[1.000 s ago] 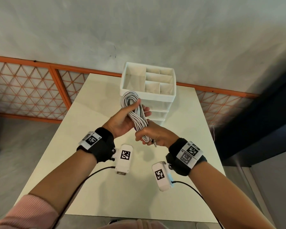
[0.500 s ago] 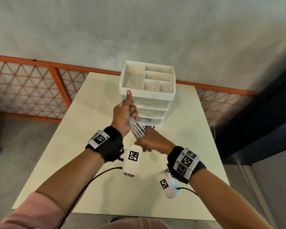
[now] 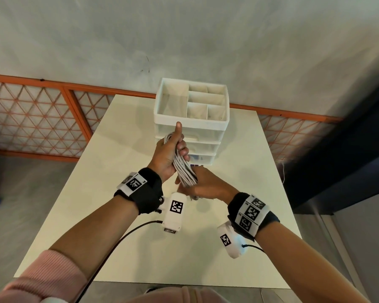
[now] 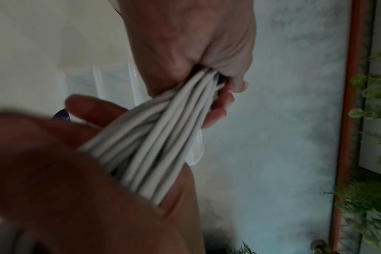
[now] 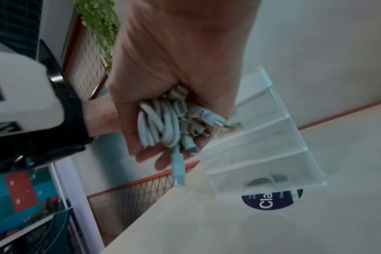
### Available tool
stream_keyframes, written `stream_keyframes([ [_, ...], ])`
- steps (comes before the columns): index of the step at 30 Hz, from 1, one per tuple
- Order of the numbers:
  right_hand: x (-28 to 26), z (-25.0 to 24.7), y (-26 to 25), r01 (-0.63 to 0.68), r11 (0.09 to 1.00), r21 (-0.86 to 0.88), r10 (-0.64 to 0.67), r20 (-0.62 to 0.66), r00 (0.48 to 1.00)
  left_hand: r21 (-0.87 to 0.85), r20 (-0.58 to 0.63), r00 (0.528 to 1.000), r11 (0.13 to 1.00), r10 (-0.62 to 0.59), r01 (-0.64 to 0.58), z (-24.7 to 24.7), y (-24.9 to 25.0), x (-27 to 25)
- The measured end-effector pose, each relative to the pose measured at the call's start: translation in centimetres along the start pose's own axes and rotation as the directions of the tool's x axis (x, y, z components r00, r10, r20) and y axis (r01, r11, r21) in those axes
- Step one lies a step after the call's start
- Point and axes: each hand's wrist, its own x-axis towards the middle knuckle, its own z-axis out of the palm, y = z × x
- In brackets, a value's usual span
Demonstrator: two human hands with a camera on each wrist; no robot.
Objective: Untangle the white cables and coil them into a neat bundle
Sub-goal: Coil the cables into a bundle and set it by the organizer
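cream table (image 3: 123, 193) | grey wall (image 3: 184, 36) | both hands gripping white cables (image 3: 184, 171) | drawer organiser (image 3: 193, 119) behind

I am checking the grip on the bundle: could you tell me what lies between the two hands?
Only the white cables: the head view shows them running straight from the left hand to the right hand, both gripping them.

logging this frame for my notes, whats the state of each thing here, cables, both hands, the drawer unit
white cables: gathered into one bundle, held off the table, plug ends sticking out at the lower end
left hand: grips the bundle's upper part, thumb pointing up
right hand: grips the lower end with the plugs
drawer organizer: upright on the table, drawers closed, top compartments look empty
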Motion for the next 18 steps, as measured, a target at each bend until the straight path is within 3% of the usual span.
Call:
stream_keyframes([
  [9,0.2,0.6,1.5,-0.003,0.989,-0.150,-0.003,-0.035,0.999,-0.037,-0.048,0.992,0.992,-0.119,0.117,-0.7,-1.7,1.1],
  [14,-0.1,-0.1,1.7,0.042,0.996,-0.081,-0.046,-0.045,0.998,-0.158,-0.005,0.984,0.972,-0.177,0.174,-1.4,-2.5,1.9],
  [18,0.3,-0.7,2.8,-0.043,0.998,-0.034,0.043,-0.014,0.999,-0.068,0.001,0.976,0.974,-0.217,0.216,-2.6,-3.8,3.2],
])
